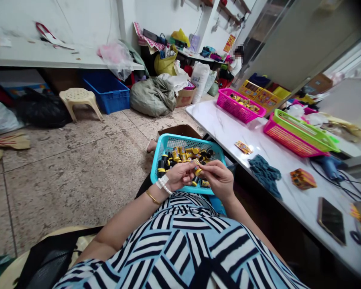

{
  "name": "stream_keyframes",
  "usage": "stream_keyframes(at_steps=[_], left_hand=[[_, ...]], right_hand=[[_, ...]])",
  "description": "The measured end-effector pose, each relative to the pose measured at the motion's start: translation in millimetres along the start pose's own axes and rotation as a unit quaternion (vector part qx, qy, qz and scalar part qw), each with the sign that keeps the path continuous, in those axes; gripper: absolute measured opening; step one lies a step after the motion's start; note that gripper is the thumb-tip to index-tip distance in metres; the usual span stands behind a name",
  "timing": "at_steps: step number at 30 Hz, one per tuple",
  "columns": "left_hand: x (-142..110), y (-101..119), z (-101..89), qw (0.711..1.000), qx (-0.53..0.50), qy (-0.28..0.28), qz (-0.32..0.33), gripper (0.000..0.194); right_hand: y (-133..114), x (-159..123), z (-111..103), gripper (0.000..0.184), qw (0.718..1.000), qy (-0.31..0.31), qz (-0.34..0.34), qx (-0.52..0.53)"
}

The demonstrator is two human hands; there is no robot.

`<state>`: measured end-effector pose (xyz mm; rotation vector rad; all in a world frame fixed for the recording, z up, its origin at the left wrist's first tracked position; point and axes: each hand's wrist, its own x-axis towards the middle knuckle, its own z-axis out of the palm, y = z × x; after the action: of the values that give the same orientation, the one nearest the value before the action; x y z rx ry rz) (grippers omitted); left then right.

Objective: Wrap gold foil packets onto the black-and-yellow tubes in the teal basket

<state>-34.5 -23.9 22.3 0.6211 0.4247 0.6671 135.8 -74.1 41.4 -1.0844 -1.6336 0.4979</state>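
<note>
Yellow-and-black battery: a small cylinder sits pinched between your two hands, just above the near rim of the basket on your lap.
Left hand: your left hand has its fingers curled and pressed together on the battery's left end; a white bead bracelet and a thin gold bangle circle that wrist.
Right hand: your right hand meets it from the other side, fingers bent inward and pinching the same battery; you cannot tell how much of it lies under them.
Turquoise basket: the mesh basket rests on your knees, tilted a little towards you, and holds a loose heap of more batteries, yellow and black, lying every which way.
Table: the white marbled table runs along your right side, well apart from your hands.
On the table: a pink basket at the far end, a green basket stacked in a pink one nearer, a blue-grey cloth, a small printed packet, an orange box and a dark phone lying flat.
Floor: a speckled tile floor to your left carries a beige plastic stool and a blue crate.
Background: another person sits far off by the back wall.
</note>
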Motion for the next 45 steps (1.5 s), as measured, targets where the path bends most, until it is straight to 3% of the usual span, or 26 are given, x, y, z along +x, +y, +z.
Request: stream_keyframes(at_steps=[5,9,15,18,20,24,26,28,30,35,39,42,45], left_hand=[[1.5,-2.0,0.0,0.999,0.002,0.046,0.003,0.042],[1.7,-3.3,0.5,0.998,0.020,0.059,0.009,0.046],[4.5,-6.8,-6.0,0.998,0.034,0.055,-0.024,0.040],[6.6,-7.3,-8.5,0.996,0.039,0.073,-0.039,0.038],[7.4,-5.7,-8.5,0.994,0.038,0.094,-0.045,0.035],[8.8,1.0,-10.1,0.988,0.025,0.149,-0.037,0.029],[10.1,3.9,-13.8,0.986,0.019,0.167,-0.021,0.026],[11.4,5.7,-18.8,0.984,0.012,0.180,-0.002,0.023],[12.1,6.8,-23.3,0.982,0.004,0.189,0.014,0.022],[10.9,8.1,-26.4,0.982,0.004,0.183,0.037,0.025],[11.3,5.7,-25.4,0.983,0.009,0.177,0.036,0.025],[13.0,2.8,-27.4,0.984,0.008,0.177,0.032,0.026],[14.3,0.7,-30.0,0.982,0.012,0.187,0.035,0.027]], right_hand=[[4.5,-3.7,6.0,0.013,0.998,0.041,0.021,-0.034],[7.9,-9.5,13.8,0.029,0.998,0.020,0.054,-0.036],[12.4,-18.8,15.2,0.029,0.996,0.001,0.087,-0.001],[20.9,-7.4,9.2,0.023,0.996,-0.002,0.083,-0.011],[30.9,9.1,0.2,0.024,0.996,0.012,0.076,-0.050],[57.4,43.2,-32.4,0.053,0.979,0.026,0.065,-0.190],[68.2,50.0,-52.8,0.050,0.948,0.048,0.076,-0.304],[73.5,47.8,-73.0,0.041,0.899,0.059,0.113,-0.418],[72.5,38.9,-93.2,0.036,0.863,0.067,0.145,-0.479],[62.9,11.1,-155.1,0.042,0.839,0.214,0.146,-0.479],[72.8,-0.8,-202.3,0.028,0.857,0.193,0.192,-0.438],[74.9,-2.0,-204.3,0.022,0.830,0.211,0.231,-0.461],[61.7,-2.5,-161.3,0.029,0.815,0.237,0.181,-0.497]])
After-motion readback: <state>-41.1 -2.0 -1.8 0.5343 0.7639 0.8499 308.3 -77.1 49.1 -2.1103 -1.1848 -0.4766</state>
